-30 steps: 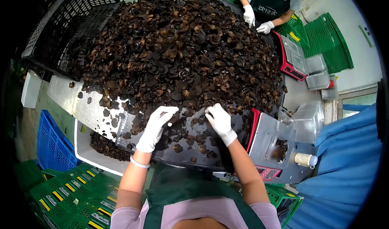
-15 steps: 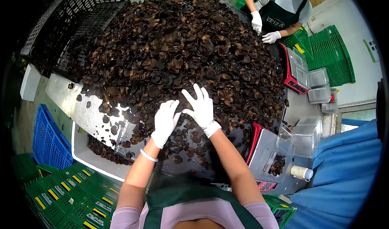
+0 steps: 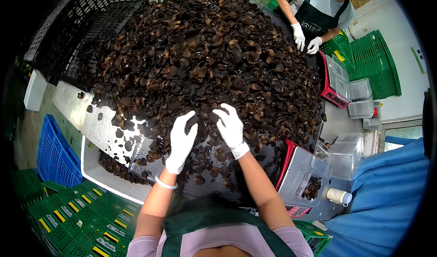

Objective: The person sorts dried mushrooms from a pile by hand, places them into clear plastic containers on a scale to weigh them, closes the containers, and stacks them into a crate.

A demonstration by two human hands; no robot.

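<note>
A large heap of dark brown wood ear mushrooms (image 3: 200,66) covers the table. At its near edge my left hand (image 3: 181,143), in a white glove, has its fingers curled round a dark wood ear mushroom (image 3: 192,121), with the thumb on the near side. My right hand (image 3: 231,128), gloved too, is just to the right with bent fingers apart, touching the heap's edge; I see nothing clearly gripped in it. Loose mushrooms (image 3: 210,166) are scattered on the dark table surface between my forearms.
On the right are a red-edged scale (image 3: 291,166) bearing a clear box of mushrooms, stacked clear boxes (image 3: 346,152) and a white bottle (image 3: 339,196). A black crate (image 3: 82,29) stands far left, green crates (image 3: 77,216) lower left. Across the table, a co-worker's gloved hands (image 3: 306,40) work beside another scale.
My hands have drawn apart, and their fingers are more curled. The left hand has a mushroom between thumb and fingers. The co-worker's hands have shifted slightly right and down.
</note>
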